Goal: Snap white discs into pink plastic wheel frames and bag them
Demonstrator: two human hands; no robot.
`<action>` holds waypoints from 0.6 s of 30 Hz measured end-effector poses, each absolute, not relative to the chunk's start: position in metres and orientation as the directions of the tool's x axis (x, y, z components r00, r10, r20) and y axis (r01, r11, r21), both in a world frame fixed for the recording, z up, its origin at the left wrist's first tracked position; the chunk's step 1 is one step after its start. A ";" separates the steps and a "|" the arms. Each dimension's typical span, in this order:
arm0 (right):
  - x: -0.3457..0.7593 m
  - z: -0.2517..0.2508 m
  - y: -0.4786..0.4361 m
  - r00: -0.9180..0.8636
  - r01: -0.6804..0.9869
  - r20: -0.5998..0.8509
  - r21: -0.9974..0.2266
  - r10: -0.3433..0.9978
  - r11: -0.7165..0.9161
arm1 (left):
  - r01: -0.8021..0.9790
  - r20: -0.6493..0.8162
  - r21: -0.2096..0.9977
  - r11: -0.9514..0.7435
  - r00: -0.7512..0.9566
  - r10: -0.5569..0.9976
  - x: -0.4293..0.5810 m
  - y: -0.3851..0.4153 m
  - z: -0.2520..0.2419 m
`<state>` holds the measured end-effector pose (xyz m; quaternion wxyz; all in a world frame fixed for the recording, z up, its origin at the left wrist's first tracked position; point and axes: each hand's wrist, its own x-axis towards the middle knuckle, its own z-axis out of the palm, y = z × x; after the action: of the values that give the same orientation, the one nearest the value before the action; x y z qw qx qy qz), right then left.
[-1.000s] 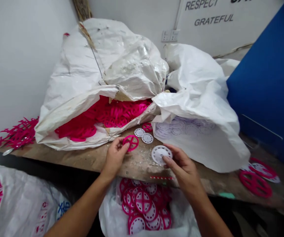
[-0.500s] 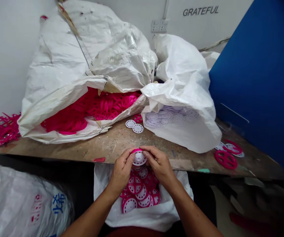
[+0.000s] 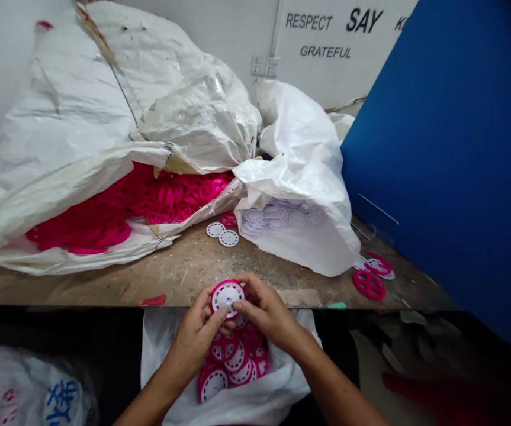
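Observation:
Both hands hold one round piece, a white perforated disc set in a pink ring [image 3: 227,294], just above the front edge of the wooden table [image 3: 184,275]. My left hand [image 3: 197,334] grips it from the left and below. My right hand [image 3: 264,310] pinches its right side, thumb pressed on the white face. Below the hands an open white bag [image 3: 237,396] holds several joined pink-and-white discs [image 3: 232,361].
A large white sack [image 3: 82,148] spills pink wheels [image 3: 148,201] at the back left. A second white sack [image 3: 299,177] holds white discs [image 3: 277,218]. Loose discs [image 3: 222,234] lie mid-table, pink wheels [image 3: 369,284] at the right. A blue panel [image 3: 459,148] stands on the right.
A second ago my left hand held a pink wheel and my right a white disc, apart on the table. They came together at the table's front edge into one piece, held by both hands.

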<state>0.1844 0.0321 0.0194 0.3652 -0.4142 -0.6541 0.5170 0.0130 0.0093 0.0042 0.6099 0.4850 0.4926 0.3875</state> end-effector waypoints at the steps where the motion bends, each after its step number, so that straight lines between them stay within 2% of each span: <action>1: 0.187 0.023 0.037 -0.447 0.186 0.013 -0.977 0.894 0.108 | 0.023 -0.238 0.970 0.240 0.260 0.936 0.009 0.009 0.006; 2: 0.192 0.027 0.044 -0.488 0.224 -0.021 -0.969 0.872 0.102 | 0.054 -0.242 0.970 0.237 0.310 0.919 0.004 0.008 0.010; 4: 0.207 0.035 0.069 -0.455 0.381 -0.070 -0.917 0.888 0.122 | 0.168 -0.236 0.969 0.183 0.384 0.893 -0.009 0.010 0.022; 6: 0.227 0.039 0.105 -0.186 0.627 -0.002 -0.770 0.983 0.117 | 0.328 -0.205 0.941 0.080 0.369 0.907 -0.026 0.017 0.034; 7: 0.237 0.038 0.125 -0.075 0.672 0.037 -0.737 0.997 0.078 | 0.408 -0.171 0.913 0.025 0.326 0.930 -0.036 0.024 0.039; 10: 0.261 0.027 0.182 0.153 0.747 0.104 -0.663 0.983 -0.047 | 0.631 0.050 0.768 -0.109 0.111 0.993 -0.069 0.060 0.049; 13: 0.270 0.011 0.218 0.257 0.790 0.126 -0.598 0.958 -0.134 | 0.813 0.297 0.573 -0.099 -0.093 0.950 -0.101 0.113 0.049; 15: 0.269 0.002 0.228 0.286 0.796 0.128 -0.583 0.949 -0.162 | 0.848 0.348 0.528 -0.037 -0.177 0.920 -0.117 0.150 0.044; 18: 0.265 -0.004 0.233 0.316 0.780 0.135 -0.601 0.939 -0.176 | 0.854 0.349 0.515 0.071 -0.284 0.893 -0.131 0.193 0.034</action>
<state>0.2645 0.2330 -0.0043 0.2968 -0.7549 -0.5692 0.1344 -0.1313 0.1931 0.0336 0.0295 0.5975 0.7310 0.3281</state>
